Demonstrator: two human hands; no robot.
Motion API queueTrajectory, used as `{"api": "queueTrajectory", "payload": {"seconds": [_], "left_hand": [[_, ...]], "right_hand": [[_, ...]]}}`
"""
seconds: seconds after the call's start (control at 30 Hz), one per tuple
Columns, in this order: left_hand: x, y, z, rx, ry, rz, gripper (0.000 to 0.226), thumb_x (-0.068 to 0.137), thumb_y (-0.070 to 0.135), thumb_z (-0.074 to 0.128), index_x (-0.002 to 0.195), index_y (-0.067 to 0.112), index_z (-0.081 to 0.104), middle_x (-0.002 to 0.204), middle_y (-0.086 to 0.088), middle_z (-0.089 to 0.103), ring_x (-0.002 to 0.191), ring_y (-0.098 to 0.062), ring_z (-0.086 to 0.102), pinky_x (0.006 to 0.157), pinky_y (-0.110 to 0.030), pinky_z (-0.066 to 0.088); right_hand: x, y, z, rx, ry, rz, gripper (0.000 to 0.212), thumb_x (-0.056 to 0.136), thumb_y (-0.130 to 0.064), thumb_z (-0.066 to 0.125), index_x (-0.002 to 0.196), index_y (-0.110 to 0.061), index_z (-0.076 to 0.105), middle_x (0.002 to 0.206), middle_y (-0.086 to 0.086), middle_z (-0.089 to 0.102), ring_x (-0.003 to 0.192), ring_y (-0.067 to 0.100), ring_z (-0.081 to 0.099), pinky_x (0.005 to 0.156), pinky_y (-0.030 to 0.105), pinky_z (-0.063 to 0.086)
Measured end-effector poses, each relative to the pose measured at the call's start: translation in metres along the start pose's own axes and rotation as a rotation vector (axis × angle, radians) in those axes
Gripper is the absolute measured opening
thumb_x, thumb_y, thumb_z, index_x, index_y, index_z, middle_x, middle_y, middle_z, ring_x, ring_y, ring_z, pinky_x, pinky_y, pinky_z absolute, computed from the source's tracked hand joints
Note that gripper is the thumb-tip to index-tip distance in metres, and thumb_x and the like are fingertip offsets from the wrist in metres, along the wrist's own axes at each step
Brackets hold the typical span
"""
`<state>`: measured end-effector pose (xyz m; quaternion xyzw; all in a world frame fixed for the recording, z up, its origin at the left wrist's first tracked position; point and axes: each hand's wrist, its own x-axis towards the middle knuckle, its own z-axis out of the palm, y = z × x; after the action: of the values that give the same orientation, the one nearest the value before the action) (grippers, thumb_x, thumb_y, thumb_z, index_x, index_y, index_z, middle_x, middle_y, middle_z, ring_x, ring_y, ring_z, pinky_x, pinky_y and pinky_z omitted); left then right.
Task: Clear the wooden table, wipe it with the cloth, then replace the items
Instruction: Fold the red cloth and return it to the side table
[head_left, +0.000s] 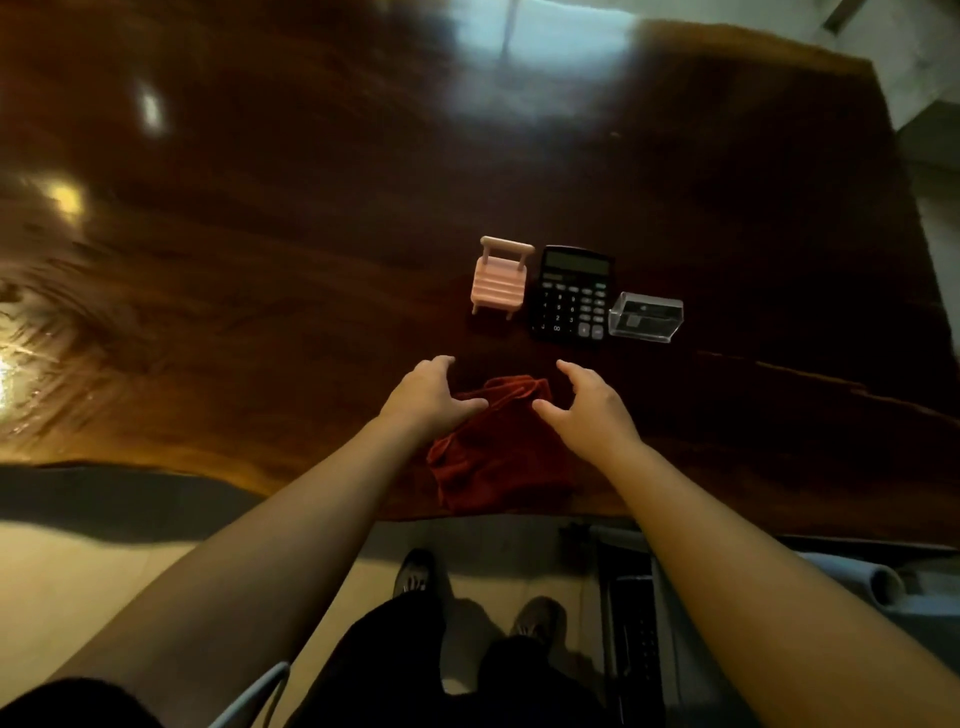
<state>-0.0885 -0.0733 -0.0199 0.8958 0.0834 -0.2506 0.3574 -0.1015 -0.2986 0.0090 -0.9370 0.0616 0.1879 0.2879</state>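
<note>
A crumpled red cloth (496, 457) lies on the dark wooden table (291, 291) near its front edge. My left hand (428, 397) hovers over the cloth's left side with fingers spread. My right hand (589, 410) hovers over its right side, also open; neither hand grips anything. Beyond the cloth stand a small pink toy chair (500, 278), a black calculator (571, 293) and a clear plastic box (645, 317) in a row.
The glossy table stretches far back and left, with bright light reflections. Its right edge (914, 208) borders a pale floor. Below the front edge I see my shoes (415, 574) and a grey chair or cart (639, 613) at the right.
</note>
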Motion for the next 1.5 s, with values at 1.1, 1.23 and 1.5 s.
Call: {"api": "queueTrajectory", "payload": {"seconds": [1.1, 1.23, 1.5], "left_hand": [[0.004, 0.022, 0.003, -0.363, -0.388, 0.126, 0.043, 0.082, 0.013, 0.082, 0.119, 0.029, 0.066, 0.111, 0.002, 0.066, 0.096, -0.01, 0.067, 0.066, -0.016, 0.054], [-0.008, 0.06, 0.004, -0.568, -0.631, 0.157, 0.059, 0.075, 0.006, 0.083, 0.129, 0.019, 0.061, 0.121, -0.014, 0.068, 0.101, -0.023, 0.072, 0.077, -0.029, 0.057], [-0.034, 0.143, 0.067, -0.702, -1.269, 0.319, 0.049, 0.094, 0.015, 0.067, 0.142, 0.013, 0.055, 0.135, -0.02, 0.061, 0.122, -0.036, 0.059, 0.099, -0.046, 0.047]], "right_hand": [[-0.065, -0.007, -0.047, 0.572, -0.232, 0.049, 0.015, 0.089, -0.028, 0.075, 0.099, -0.039, 0.077, 0.104, -0.008, 0.075, 0.102, 0.012, 0.069, 0.087, 0.034, 0.057], [-0.106, -0.003, -0.081, 0.682, -0.137, 0.063, 0.016, 0.091, -0.027, 0.073, 0.101, -0.038, 0.077, 0.102, -0.008, 0.076, 0.097, 0.012, 0.072, 0.083, 0.037, 0.061], [-0.209, 0.031, -0.136, 0.89, 0.113, 0.081, 0.022, 0.086, -0.036, 0.071, 0.107, -0.031, 0.075, 0.109, -0.001, 0.076, 0.103, 0.019, 0.071, 0.079, 0.036, 0.06]]}}
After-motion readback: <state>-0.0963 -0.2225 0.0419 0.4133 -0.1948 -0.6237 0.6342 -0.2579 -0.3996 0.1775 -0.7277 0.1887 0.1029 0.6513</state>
